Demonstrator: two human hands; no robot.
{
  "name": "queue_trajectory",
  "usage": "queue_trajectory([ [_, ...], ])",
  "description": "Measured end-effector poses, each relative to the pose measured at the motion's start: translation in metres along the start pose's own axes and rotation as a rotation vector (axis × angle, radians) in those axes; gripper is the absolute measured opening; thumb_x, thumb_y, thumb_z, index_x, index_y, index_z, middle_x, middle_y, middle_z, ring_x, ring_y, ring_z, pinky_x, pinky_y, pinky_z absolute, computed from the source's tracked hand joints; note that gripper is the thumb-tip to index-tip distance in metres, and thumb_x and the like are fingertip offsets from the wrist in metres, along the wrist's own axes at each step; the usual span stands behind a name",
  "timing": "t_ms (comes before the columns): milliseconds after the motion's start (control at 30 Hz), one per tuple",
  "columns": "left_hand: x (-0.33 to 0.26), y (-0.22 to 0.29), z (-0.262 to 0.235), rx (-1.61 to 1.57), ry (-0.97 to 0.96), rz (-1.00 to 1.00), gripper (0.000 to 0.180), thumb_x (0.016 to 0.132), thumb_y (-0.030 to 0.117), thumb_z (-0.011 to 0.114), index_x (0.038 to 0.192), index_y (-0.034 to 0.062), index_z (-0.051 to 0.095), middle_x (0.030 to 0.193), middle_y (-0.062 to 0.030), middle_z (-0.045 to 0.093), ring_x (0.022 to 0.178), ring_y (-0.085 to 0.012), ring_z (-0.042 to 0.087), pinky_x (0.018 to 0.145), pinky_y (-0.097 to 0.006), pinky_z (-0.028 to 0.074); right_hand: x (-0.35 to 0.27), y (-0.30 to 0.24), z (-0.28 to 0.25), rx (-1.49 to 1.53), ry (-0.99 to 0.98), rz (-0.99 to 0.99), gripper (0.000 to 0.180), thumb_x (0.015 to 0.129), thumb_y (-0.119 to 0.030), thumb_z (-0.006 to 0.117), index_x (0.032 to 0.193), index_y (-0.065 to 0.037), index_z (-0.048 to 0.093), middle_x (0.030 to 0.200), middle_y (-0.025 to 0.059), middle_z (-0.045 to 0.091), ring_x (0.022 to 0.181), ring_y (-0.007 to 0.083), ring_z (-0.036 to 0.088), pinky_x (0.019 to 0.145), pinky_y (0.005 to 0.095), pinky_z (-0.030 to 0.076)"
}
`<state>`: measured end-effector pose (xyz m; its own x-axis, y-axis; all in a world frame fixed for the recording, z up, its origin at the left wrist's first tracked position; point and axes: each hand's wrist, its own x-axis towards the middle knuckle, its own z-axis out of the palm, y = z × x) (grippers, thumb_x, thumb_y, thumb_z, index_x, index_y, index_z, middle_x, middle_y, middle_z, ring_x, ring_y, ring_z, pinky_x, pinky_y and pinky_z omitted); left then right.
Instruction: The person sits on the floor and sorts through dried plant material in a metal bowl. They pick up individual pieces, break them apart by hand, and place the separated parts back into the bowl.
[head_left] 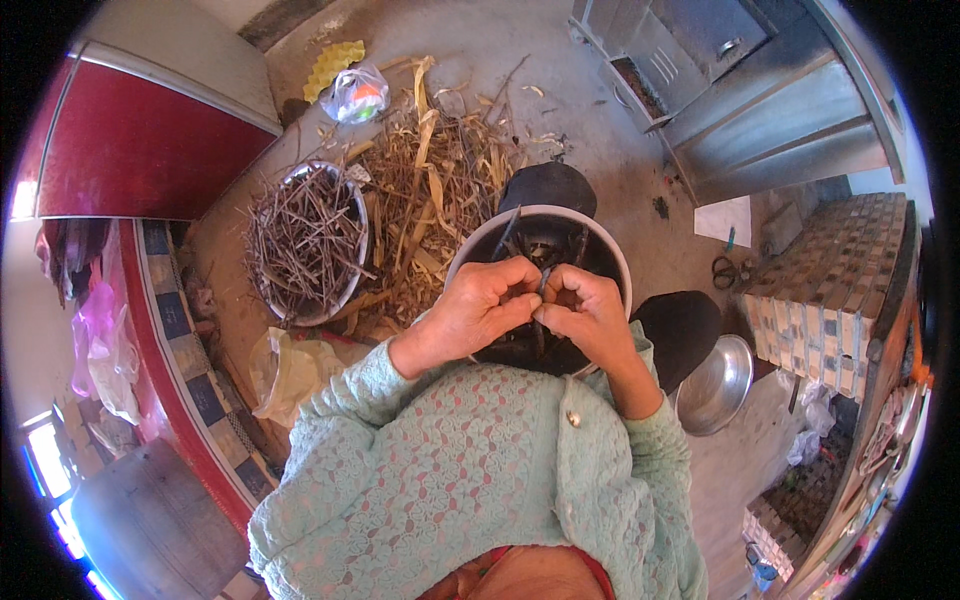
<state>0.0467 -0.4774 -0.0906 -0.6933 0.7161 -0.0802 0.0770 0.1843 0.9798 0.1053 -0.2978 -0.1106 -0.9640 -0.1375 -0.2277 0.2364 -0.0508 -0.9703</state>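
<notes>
My left hand point(492, 305) and my right hand point(590, 312) meet over a round, pale-rimmed tub point(624, 268) in front of me. Both have their fingertips pinched together around a small, dark, thin strip point(545, 283), whose kind I cannot make out. Inside the tub lie dark, long pieces point(508, 232), partly covered by my hands. Its far side stands close to my dark shoe or trouser leg point(550, 188).
On the left, a basin point(316, 320) is heaped with broken twigs point(303, 235). Dry husks and stalks point(430, 190) litter the floor between basin and tub. A metal bowl point(716, 388) lies at right, near a tiled block point(815, 300). A metal stove point(770, 120) stands far right.
</notes>
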Motion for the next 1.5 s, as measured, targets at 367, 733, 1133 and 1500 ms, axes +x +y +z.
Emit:
queue_trajectory([
  [367,0.003,-0.004,0.006,0.035,0.115,0.03,0.008,0.08,0.002,0.061,0.081,0.0003,0.054,0.064,0.0011,0.053,0.059,-0.0035,0.045,0.05,-0.023,0.039,-0.001,-0.001,0.007,-0.077,0.081,-0.017,0.013,0.072,-0.001,0.063,0.073,0.0,0.051,0.063,0.0004,0.052,0.057,0.0036,0.043,0.049,0.0216,0.037],
  [733,0.005,-0.004,0.014,0.029,0.152,-0.052,0.01,0.077,0.001,0.062,0.075,0.0012,0.053,0.06,0.0041,0.048,0.057,-0.0007,0.04,0.047,-0.021,0.034,-0.001,0.004,0.006,-0.217,0.129,-0.05,0.014,0.071,0.001,0.061,0.074,0.0,0.047,0.062,0.0043,0.048,0.056,0.0064,0.042,0.049,0.0244,0.038],
  [1133,0.006,-0.011,0.015,-0.036,0.241,-0.1,0.01,0.077,-0.004,0.059,0.074,0.002,0.053,0.065,0.0025,0.053,0.06,-0.0015,0.05,0.051,-0.02,0.04,-0.005,-0.003,0.011,-0.254,0.276,-0.159,0.012,0.071,0.004,0.06,0.075,-0.001,0.049,0.062,0.0038,0.049,0.058,0.0049,0.046,0.051,0.0236,0.04],
  [1500,0.005,-0.016,0.007,-0.33,0.191,-0.075,0.012,0.084,-0.006,0.054,0.091,0.0027,0.051,0.087,-0.0032,0.061,0.076,-0.0094,0.062,0.066,-0.024,0.052,-0.009,0.005,0.004,-0.009,0.26,-0.089,0.016,0.076,0.005,0.06,0.09,0.001,0.054,0.081,0.002,0.058,0.07,0.0031,0.053,0.062,0.0194,0.045],
])
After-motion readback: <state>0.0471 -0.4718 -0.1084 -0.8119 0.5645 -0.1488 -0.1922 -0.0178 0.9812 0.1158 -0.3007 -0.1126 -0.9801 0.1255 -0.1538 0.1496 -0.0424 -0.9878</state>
